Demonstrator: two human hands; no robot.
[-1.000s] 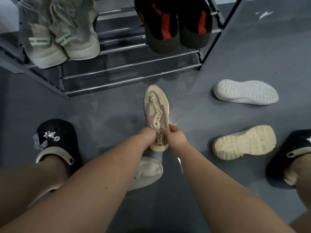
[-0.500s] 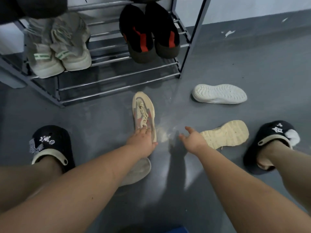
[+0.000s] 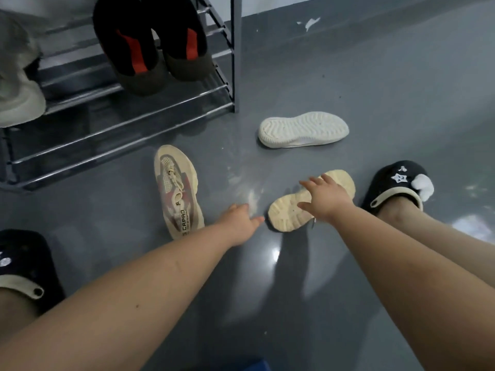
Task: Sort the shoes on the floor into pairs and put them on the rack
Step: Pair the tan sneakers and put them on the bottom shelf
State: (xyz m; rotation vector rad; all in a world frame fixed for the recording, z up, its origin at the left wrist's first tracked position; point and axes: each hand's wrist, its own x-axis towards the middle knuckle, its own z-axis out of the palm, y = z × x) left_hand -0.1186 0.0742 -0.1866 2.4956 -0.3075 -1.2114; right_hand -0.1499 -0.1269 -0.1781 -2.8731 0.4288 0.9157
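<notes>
Upright sneaker [image 3: 178, 191] left of overturned sneaker [image 3: 308, 202], before rack [image 3: 134, 108]

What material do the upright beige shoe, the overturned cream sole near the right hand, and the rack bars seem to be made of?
Beige shoe: seemingly woven mesh fabric, matte, with corded laces. Cream sole: probably foam or rubber, matte, with moulded chunky lugs. Rack bars: apparently metal, shiny, showing bright reflections along each tube.

Both bare arms reach forward, left hand [image 3: 241, 223] fingers extended, right hand [image 3: 325, 198] spread open, palms down.
</notes>
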